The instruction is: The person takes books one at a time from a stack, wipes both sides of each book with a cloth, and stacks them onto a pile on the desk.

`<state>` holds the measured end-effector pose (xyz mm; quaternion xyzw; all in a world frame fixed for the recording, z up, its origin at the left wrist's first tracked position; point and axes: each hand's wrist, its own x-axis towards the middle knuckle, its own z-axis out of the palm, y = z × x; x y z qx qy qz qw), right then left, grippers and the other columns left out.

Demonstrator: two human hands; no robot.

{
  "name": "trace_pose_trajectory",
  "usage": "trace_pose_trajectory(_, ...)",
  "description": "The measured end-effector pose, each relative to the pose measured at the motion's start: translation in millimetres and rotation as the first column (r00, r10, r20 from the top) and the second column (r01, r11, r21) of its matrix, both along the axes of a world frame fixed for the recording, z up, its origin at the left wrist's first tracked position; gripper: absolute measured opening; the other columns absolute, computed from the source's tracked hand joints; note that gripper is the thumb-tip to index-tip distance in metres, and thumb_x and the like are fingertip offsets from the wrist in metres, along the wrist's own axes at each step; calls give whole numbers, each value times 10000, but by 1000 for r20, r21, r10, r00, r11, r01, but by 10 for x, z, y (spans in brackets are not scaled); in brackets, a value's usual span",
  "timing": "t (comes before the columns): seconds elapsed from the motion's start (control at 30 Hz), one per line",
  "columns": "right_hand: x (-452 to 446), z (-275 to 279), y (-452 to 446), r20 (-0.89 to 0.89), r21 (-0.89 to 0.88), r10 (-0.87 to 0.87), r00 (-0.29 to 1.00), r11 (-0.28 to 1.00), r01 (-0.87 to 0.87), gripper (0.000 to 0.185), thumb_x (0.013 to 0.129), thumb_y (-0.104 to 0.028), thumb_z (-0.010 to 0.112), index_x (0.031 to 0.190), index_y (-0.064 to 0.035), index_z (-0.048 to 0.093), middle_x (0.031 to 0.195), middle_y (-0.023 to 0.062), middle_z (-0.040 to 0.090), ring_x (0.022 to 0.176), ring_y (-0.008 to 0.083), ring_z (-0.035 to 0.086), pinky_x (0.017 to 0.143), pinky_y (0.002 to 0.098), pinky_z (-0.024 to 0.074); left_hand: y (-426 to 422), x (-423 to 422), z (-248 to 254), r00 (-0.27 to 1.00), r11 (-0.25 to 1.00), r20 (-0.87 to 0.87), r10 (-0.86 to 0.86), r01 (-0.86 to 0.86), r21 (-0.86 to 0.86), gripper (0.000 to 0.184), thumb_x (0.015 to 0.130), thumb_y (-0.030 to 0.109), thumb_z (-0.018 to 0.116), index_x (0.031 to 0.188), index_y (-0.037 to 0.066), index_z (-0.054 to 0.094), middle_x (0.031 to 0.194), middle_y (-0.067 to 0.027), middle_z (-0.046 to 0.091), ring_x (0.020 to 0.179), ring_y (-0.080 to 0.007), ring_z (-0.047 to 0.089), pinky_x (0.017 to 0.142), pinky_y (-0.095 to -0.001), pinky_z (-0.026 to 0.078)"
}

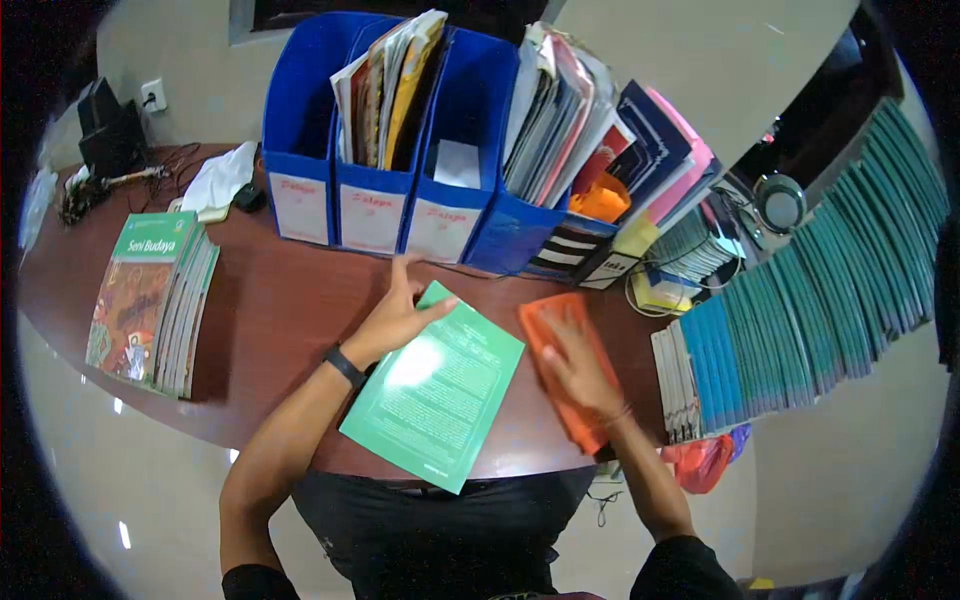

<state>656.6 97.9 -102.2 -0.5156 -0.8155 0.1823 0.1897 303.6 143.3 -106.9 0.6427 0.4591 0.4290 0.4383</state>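
A green book [435, 385] lies flat on the table in front of me, its text-covered side up and glare on its upper left. My left hand [395, 318] is at the book's upper left corner, fingers spread, the thumb reaching over its edge. Just right of the book, a folded orange cloth [590, 425] lies on the table. My right hand [580, 365] rests on this cloth with its fingers stretched out, somewhat blurred by motion. Whether its fingertips pinch the fabric cannot be made out.
Blue file holders [300, 110] packed with papers line the back of the brown table [270, 330]. A pile of "Seni Budaya" books [140, 300] stands at the left. Long rows of green-spined books [830, 280] and several blue ones [708, 375] fill the right side. Cables run behind.
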Motion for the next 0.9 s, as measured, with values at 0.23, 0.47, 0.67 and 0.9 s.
trace_pose_trajectory(0.23,-375,-142,-571,96,190,-148,984,973,127,572,1054,-208,574,1596,-35,517,1693,208,467,1607,474,332,1322,569,247,-66,43,-50,957,919,159,-242,278,-278,485,978,44,758,1399,-17,526,1037,-125,735,904,-168,709,715,-298,587)
trace_pose_trajectory(0.47,-616,152,-645,-590,-179,-373,716,925,334,523,1096,-202,534,1570,17,522,1702,219,445,1580,405,401,1295,508,312,-77,61,64,915,957,355,-193,256,-139,267,983,62,764,1216,-12,657,1079,-107,748,836,-132,702,720,-257,578)
trace_pose_trajectory(0.67,-1351,225,-884,-788,-140,-319,527,926,351,539,1145,-239,491,1619,13,454,1707,228,426,1537,342,454,1277,479,336,-74,22,23,836,976,541,-91,183,-119,304,1003,96,755,1270,-5,651,1077,-100,749,838,-112,692,739,-224,561)
trace_pose_trajectory(0.9,-1484,100,-1304,-876,-374,-353,330,928,-1,720,1143,-368,534,1733,-44,277,1779,213,305,1649,345,278,1339,472,208,-57,-5,-38,675,955,722,152,88,-283,368,1029,179,761,1325,-1,639,1148,-106,738,983,-118,686,912,-242,541)
